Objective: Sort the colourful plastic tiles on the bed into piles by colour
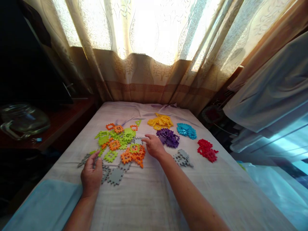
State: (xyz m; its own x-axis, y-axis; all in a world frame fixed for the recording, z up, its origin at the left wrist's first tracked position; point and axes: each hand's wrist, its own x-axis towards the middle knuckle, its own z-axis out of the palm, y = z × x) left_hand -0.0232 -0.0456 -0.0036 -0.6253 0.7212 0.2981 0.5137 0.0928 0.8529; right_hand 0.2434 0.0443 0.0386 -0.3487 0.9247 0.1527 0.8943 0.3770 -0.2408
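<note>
My left hand rests at the near left of a mixed heap, fingers stretched forward and thumb apart, beside dark grey interlocking plastic pieces. It seems to hold nothing. At the heap's right side, my right hand reaches leftward with its fingers apart. The fingertips are close to a grey piece; whether they touch it I cannot tell. Between the hands lie lime green pieces mixed with orange pieces. My left hand partly covers some grey and green pieces.
Sorted piles of yellow, purple, blue, red and grey pieces lie to the right on the cloth-covered table. A light blue cloth lies at front left. Behind hangs a curtain; a glass jug stands left.
</note>
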